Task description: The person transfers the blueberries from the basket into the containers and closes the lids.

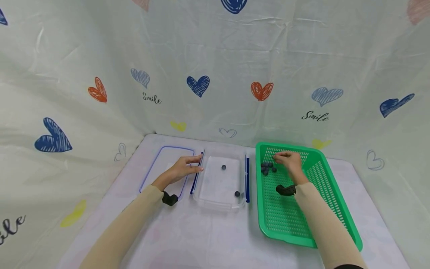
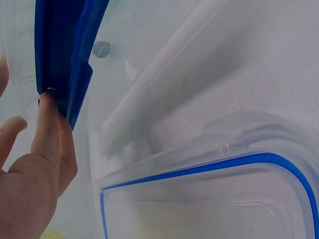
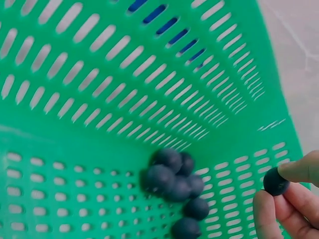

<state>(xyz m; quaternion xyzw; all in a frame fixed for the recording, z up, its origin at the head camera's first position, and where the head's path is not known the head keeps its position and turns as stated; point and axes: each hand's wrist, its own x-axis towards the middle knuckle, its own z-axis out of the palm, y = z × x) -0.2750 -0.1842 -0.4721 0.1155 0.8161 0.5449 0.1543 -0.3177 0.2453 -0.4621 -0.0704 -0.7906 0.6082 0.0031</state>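
Observation:
My right hand (image 1: pixel 289 162) pinches a blueberry (image 3: pixel 276 181) between thumb and fingertips, over the far part of a green basket (image 1: pixel 282 220). Several more blueberries (image 3: pixel 172 174) lie bunched in the basket, to the left of that hand. A clear plastic container (image 1: pixel 220 204) stands left of the basket; two blueberries (image 1: pixel 223 167) sit apart on its floor. My left hand (image 1: pixel 181 169) is at the container's left side, its fingers touching the blue locking flap (image 2: pixel 62 55) that hangs open there.
Left of the container, partly behind my left hand, lies a clear lid (image 1: pixel 161 164) with a blue seal. Another blue flap (image 1: pixel 248 179) stands out on the container's right side, close to the basket. A curtain printed with hearts (image 1: pixel 198 86) rises behind the table.

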